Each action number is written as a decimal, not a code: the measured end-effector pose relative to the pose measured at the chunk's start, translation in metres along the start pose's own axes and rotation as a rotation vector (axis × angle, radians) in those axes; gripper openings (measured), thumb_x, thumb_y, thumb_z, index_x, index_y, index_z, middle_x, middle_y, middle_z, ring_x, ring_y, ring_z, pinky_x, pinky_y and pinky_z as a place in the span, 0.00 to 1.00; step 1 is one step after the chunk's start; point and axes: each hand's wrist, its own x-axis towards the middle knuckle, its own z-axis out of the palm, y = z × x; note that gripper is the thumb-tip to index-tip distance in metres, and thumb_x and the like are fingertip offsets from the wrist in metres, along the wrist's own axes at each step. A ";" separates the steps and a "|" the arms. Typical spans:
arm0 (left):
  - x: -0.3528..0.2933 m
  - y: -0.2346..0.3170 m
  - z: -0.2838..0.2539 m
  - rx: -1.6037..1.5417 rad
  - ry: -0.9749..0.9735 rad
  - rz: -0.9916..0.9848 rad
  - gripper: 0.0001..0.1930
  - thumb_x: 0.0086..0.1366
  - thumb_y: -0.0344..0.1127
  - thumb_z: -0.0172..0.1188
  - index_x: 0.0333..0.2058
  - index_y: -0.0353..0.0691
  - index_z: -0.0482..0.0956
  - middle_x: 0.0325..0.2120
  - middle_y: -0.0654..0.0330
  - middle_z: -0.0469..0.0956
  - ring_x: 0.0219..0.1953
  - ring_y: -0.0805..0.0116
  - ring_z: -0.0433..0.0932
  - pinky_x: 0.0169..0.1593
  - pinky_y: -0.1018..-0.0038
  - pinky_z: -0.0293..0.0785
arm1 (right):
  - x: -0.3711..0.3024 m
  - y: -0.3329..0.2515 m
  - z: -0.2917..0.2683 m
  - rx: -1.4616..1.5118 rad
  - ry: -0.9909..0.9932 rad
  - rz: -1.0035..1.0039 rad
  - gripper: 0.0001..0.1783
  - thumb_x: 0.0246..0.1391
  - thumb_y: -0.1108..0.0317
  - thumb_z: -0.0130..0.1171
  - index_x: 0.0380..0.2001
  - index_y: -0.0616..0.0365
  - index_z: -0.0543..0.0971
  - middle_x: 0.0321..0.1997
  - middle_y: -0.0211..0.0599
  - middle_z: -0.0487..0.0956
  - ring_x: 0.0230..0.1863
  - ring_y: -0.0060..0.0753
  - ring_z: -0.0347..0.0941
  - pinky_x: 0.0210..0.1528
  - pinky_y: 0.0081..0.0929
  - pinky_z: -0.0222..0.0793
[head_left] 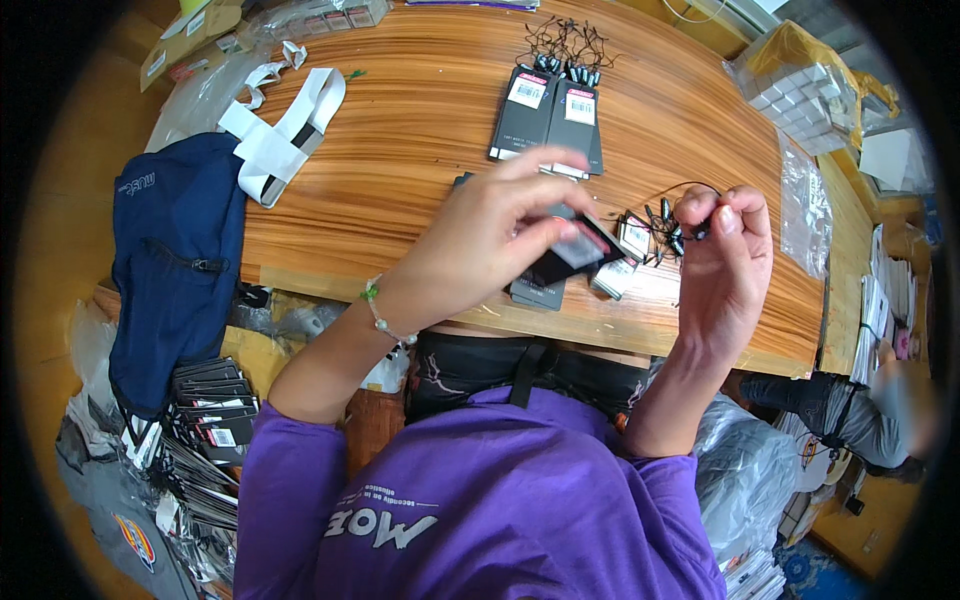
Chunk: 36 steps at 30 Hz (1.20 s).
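Fingers (545, 215) of the left hand (480, 245) pinch a flat black hang tag (570, 255) with a pale sticker, held just above the near edge of the desk (400, 130). Right hand (725, 265) fingers are closed on a thin black string loop (690, 190) with a small plastic fastener at the tip, raised just right of the tag.

Doing this step well, as I judge it: keep the tag steady, hole end toward the right hand, feed the string end straight through, keep slack off the loose bundle below so nothing snags.

Materials: tag is stiff matte card, rectangular. String is fine and wiry, curls into an arc. Loose strings with fasteners (655, 230) lie tangled under the hands near the near edge. More black tags (548, 120) with white stickers sit mid-desk, another string bundle (568, 45) at the far edge. Desk is glossy striped wood. Navy fabric bag (175, 250) hangs off the left edge, white webbing straps (285, 125) beside it.
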 end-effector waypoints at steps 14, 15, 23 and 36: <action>-0.004 0.012 0.007 -0.080 -0.104 -0.132 0.08 0.57 0.23 0.55 0.37 0.33 0.77 0.32 0.60 0.78 0.35 0.76 0.75 0.40 0.80 0.71 | -0.001 0.031 0.006 0.047 0.044 0.102 0.04 0.53 0.77 0.53 0.33 0.59 0.71 0.37 0.49 0.78 0.43 0.37 0.74 0.51 0.33 0.66; -0.004 0.009 0.007 -0.037 -0.123 -0.118 0.08 0.57 0.23 0.55 0.37 0.33 0.77 0.32 0.60 0.78 0.35 0.76 0.75 0.40 0.80 0.71 | 0.001 0.027 0.003 0.112 0.061 0.102 0.05 0.54 0.74 0.53 0.35 0.59 0.71 0.37 0.48 0.78 0.41 0.37 0.75 0.49 0.34 0.66; 0.000 -0.003 0.007 0.027 -0.170 -0.172 0.08 0.58 0.23 0.53 0.37 0.32 0.77 0.35 0.59 0.78 0.35 0.77 0.75 0.40 0.80 0.71 | 0.018 0.006 -0.025 0.416 0.021 0.124 0.06 0.57 0.71 0.49 0.38 0.55 0.68 0.32 0.36 0.73 0.38 0.33 0.69 0.47 0.37 0.65; 0.007 0.009 -0.014 -0.182 0.258 -0.183 0.11 0.58 0.23 0.56 0.41 0.31 0.75 0.36 0.59 0.78 0.37 0.76 0.76 0.43 0.81 0.73 | -0.002 0.008 0.025 -0.632 0.039 0.048 0.05 0.53 0.75 0.54 0.29 0.68 0.77 0.25 0.35 0.77 0.25 0.19 0.70 0.28 0.15 0.65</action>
